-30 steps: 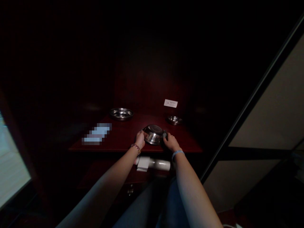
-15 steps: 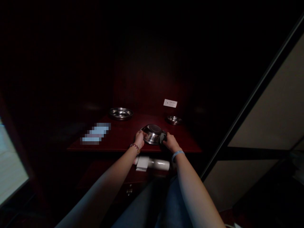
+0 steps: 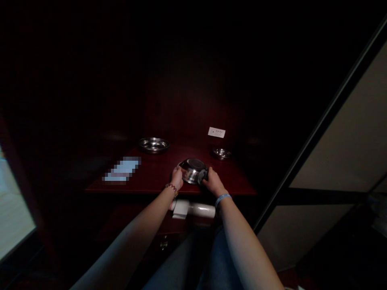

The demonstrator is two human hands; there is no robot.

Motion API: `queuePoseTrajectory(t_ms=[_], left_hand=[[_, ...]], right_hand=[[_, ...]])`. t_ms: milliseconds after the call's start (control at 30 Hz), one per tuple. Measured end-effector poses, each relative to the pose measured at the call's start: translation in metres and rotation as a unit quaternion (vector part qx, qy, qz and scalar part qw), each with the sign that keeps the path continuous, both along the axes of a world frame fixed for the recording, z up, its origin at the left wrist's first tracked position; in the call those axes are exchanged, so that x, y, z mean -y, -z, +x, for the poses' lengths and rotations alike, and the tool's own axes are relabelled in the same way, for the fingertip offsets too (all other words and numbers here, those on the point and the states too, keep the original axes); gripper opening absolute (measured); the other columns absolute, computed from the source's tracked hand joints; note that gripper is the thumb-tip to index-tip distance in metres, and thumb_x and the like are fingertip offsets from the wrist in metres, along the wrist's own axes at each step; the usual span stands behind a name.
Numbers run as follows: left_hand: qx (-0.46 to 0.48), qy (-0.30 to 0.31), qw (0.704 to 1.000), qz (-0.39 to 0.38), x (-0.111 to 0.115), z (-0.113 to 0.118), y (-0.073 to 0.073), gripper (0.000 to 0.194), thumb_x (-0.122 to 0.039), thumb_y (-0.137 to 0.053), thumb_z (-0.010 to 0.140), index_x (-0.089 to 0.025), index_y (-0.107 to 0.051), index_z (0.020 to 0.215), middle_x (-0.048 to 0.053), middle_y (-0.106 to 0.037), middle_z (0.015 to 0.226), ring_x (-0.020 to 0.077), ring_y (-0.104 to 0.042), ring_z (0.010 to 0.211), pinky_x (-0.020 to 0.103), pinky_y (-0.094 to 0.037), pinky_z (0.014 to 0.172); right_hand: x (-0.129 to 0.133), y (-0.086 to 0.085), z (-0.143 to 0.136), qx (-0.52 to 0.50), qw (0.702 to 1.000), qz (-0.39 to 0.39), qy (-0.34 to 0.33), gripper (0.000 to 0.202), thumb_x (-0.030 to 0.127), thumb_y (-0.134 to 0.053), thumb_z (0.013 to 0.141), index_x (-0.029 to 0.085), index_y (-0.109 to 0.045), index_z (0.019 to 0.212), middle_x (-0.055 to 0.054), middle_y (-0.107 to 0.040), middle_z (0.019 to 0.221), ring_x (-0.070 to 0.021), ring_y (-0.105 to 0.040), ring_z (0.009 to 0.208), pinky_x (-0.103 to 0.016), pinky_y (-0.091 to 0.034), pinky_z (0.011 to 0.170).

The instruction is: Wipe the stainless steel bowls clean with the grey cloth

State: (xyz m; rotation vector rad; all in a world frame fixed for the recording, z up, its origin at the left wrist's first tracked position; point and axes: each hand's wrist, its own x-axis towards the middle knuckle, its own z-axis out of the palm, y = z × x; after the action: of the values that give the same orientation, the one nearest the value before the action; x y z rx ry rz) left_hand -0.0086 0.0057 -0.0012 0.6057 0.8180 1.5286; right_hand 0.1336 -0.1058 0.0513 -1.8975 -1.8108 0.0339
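A shiny metal bowl (image 3: 193, 165) is tilted bottom-up over the front of the dark red shelf (image 3: 151, 177). My left hand (image 3: 177, 177) grips its left rim, fingers closed. Against the bowl's right side, my right hand (image 3: 213, 181) presses a dark grey cloth (image 3: 202, 176), its fingers closed round it. Behind the bowl to the left lies a wide metal dish (image 3: 154, 145). A smaller metal bowl (image 3: 221, 153) rests at the back right.
A white socket plate (image 3: 217, 132) is on the back wall. At the shelf's left lies a blurred-out pale flat item (image 3: 122, 169). Below the shelf edge are a white cylinder (image 3: 203, 210) and a white box-like piece (image 3: 180, 209). A sliding door (image 3: 338, 133) stands at the right.
My right hand and the cloth have moved slightly left across the near right side of the bowl. My left hand and the bowl have barely shifted.
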Motion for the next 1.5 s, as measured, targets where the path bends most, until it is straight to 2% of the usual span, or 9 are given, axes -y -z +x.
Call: queuePoseTrajectory(t_ms=[233, 433, 733, 1000, 1167, 1367, 1500], left_hand=[[0.016, -0.008, 1.000, 0.002, 0.000, 0.000, -0.001, 0.026, -0.029, -0.060, 0.088, -0.021, -0.049, 0.066, -0.004, -0.051, 0.049, 0.0097, -0.045, 0.044, 0.022, -0.035, 0.051], [0.030, -0.034, 0.999, 0.002, -0.002, 0.001, -0.001, 0.016, -0.024, -0.062, 0.085, -0.020, -0.053, 0.072, -0.004, -0.054, 0.059, 0.0099, -0.050, 0.053, 0.023, -0.042, 0.060], [0.028, -0.016, 0.999, 0.039, -0.004, 0.000, 0.002, 0.020, -0.030, -0.068, 0.083, -0.020, -0.054, 0.074, -0.003, -0.055, 0.061, 0.0109, -0.053, 0.056, 0.023, -0.042, 0.061], [0.031, -0.007, 0.999, 0.028, -0.001, -0.001, -0.002, 0.008, -0.020, -0.058, 0.088, -0.019, -0.055, 0.080, -0.002, -0.059, 0.064, 0.0103, -0.055, 0.057, 0.021, -0.044, 0.061], [0.038, -0.023, 0.998, 0.042, -0.002, 0.000, 0.000, 0.004, -0.018, -0.059, 0.085, -0.019, -0.058, 0.081, -0.001, -0.062, 0.070, 0.0107, -0.058, 0.064, 0.022, -0.047, 0.067], [0.032, -0.016, 0.998, 0.045, -0.004, -0.001, 0.003, 0.008, -0.019, -0.061, 0.084, -0.019, -0.056, 0.078, -0.003, -0.057, 0.066, 0.0096, -0.055, 0.061, 0.021, -0.045, 0.066], [0.049, -0.010, 0.998, 0.037, -0.005, -0.001, 0.005, 0.005, -0.018, -0.060, 0.084, -0.019, -0.058, 0.079, -0.003, -0.060, 0.067, 0.0098, -0.057, 0.063, 0.021, -0.046, 0.068]], right_hand=[[0.003, -0.004, -0.012, -0.023, 0.999, 0.017, -0.029, 0.057, 0.014, -0.063, 0.082, 0.009, -0.041, 0.134, -0.022, -0.065, 0.120, -0.0266, -0.065, 0.109, -0.035, -0.049, 0.092], [0.002, -0.004, -0.022, -0.025, 0.998, 0.031, -0.037, 0.056, 0.013, -0.062, 0.082, 0.012, -0.040, 0.134, -0.019, -0.065, 0.119, -0.0250, -0.065, 0.108, -0.034, -0.049, 0.091], [0.000, -0.006, -0.034, -0.046, 0.996, 0.043, -0.070, 0.050, 0.014, -0.060, 0.084, 0.015, -0.042, 0.131, -0.017, -0.066, 0.117, -0.0245, -0.065, 0.105, -0.035, -0.049, 0.089], [-0.009, -0.003, -0.042, -0.063, 0.992, 0.064, -0.085, 0.039, 0.017, -0.058, 0.086, 0.017, -0.047, 0.124, -0.015, -0.067, 0.112, -0.0239, -0.066, 0.102, -0.034, -0.050, 0.088], [-0.016, -0.001, -0.046, -0.085, 0.989, 0.076, -0.091, 0.039, 0.018, -0.059, 0.085, 0.017, -0.048, 0.123, -0.013, -0.068, 0.109, -0.0235, -0.066, 0.101, -0.034, -0.051, 0.089], [-0.024, 0.003, -0.047, -0.137, 0.980, 0.099, -0.100, 0.039, 0.020, -0.061, 0.082, 0.018, -0.051, 0.119, -0.011, -0.068, 0.108, -0.0226, -0.066, 0.101, -0.034, -0.051, 0.091], [-0.035, 0.007, -0.048, -0.228, 0.964, 0.119, -0.073, 0.035, 0.021, -0.064, 0.079, 0.020, -0.055, 0.112, -0.007, -0.069, 0.102, -0.0200, -0.066, 0.095, -0.033, -0.051, 0.092]])
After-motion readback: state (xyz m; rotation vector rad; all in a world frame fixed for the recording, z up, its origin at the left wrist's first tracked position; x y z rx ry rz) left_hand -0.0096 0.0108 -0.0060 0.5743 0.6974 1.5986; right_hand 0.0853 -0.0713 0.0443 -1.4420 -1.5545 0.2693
